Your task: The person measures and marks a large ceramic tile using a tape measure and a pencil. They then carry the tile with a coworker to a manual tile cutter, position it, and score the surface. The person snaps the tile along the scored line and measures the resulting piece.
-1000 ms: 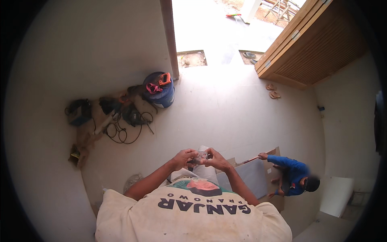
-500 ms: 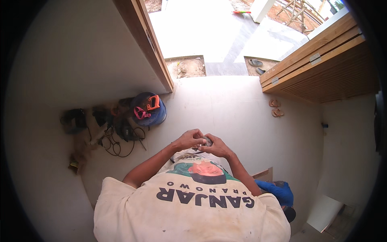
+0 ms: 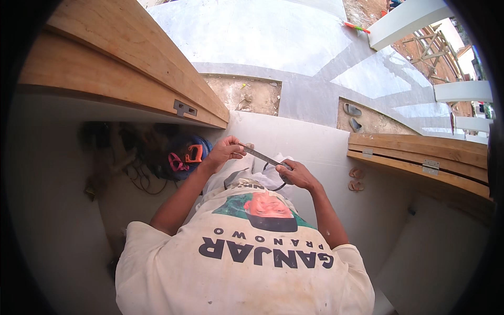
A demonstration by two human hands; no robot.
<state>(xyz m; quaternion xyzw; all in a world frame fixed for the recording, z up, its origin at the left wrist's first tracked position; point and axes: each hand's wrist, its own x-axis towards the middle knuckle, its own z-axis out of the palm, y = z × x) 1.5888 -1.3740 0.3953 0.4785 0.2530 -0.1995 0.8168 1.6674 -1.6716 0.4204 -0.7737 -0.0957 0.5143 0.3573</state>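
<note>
A short length of tape measure blade stretches between my hands, sloping down to the right. My left hand pinches the blade's free end. Around the tape measure case, mostly covered by fingers, my right hand is closed. Both hands are in front of my body, above my light trousers. On my left, the wooden door frame carries a dark metal lock plate.
A blue bucket with an orange-handled saw and a pink strap stands at left, beside cables and tools. Folded wooden door panels are at right. Sandals lie on the floor, dark slippers outside.
My hands have moved apart, with the tape blade now drawn out between them. The view has shifted toward the doorway, bringing the left door frame closer.
</note>
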